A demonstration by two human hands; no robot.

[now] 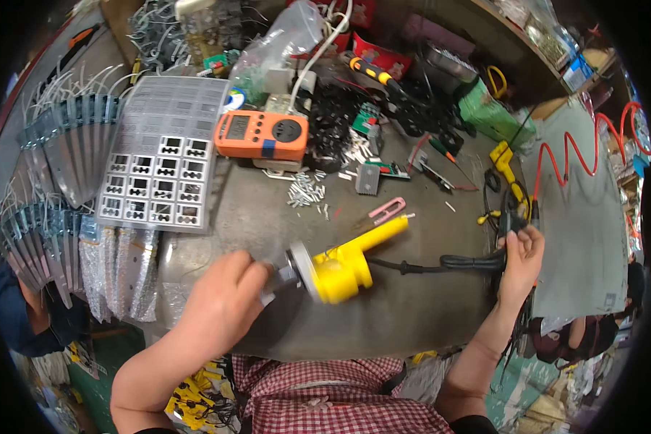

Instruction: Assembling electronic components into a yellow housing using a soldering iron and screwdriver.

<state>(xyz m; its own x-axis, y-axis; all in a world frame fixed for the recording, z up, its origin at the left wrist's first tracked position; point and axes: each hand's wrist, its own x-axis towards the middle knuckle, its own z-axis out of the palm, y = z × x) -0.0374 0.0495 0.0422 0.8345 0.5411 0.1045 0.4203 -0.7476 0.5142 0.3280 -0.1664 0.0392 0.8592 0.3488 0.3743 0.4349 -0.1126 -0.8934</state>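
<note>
a yellow power tool (347, 264) with a round grey disc at one end lies in the middle of the grey table (412, 318). its long handle points up and to the right. the left hand (224, 304) grips the disc end. the right hand (521, 260) pinches its black cord (456, 262) near the table's right edge. bare table lies in front of the tool.

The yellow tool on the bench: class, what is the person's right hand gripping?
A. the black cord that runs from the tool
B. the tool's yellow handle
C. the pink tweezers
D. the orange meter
A: the right hand closes on the black cord leading from the yellow tool, far from its handle.
</note>
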